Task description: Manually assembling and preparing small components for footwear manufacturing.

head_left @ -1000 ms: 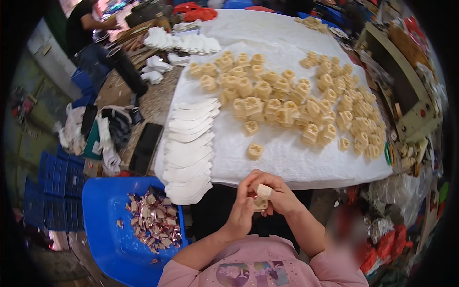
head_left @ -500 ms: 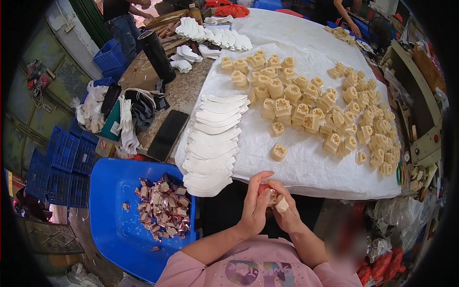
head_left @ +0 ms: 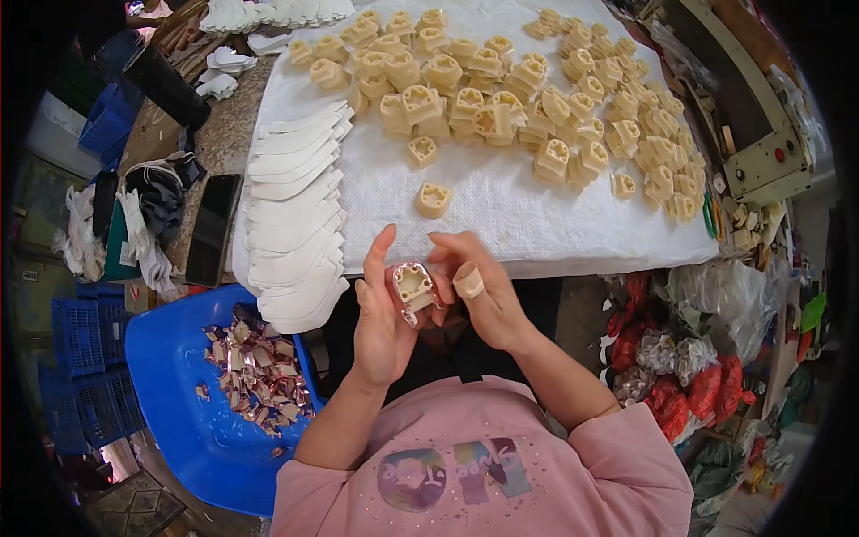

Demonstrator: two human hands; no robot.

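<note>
In front of my chest, my left hand [head_left: 378, 315] is closed round a cream plastic heel block [head_left: 413, 285] wrapped in shiny pink foil-like material. The block's hollowed face is turned up, and the wrap stands along its curved edge. Close by on the right, my right hand [head_left: 494, 313] has its fingers spread and slightly blurred. A beige finger cover [head_left: 468, 280] sits on its thumb. Whether its lower fingers touch the block is hidden. Just beyond my hands, a bare cream block [head_left: 433, 200] stands on the white cloth [head_left: 385, 237], with another block [head_left: 421, 152] behind it.
Many bare cream blocks [head_left: 488, 118] cover the table's far and right parts. Overlapping white curved pieces [head_left: 291, 215] line its left edge. A blue basin [head_left: 165, 358] at lower left holds shiny pink-wrapped pieces [head_left: 259, 371]. A phone [head_left: 213, 228] and black cylinder [head_left: 167, 85] lie left.
My view has shifted, so the table sits higher and further left. My hands have drawn apart, the right fingers have spread, and the block's hollowed face now shows.
</note>
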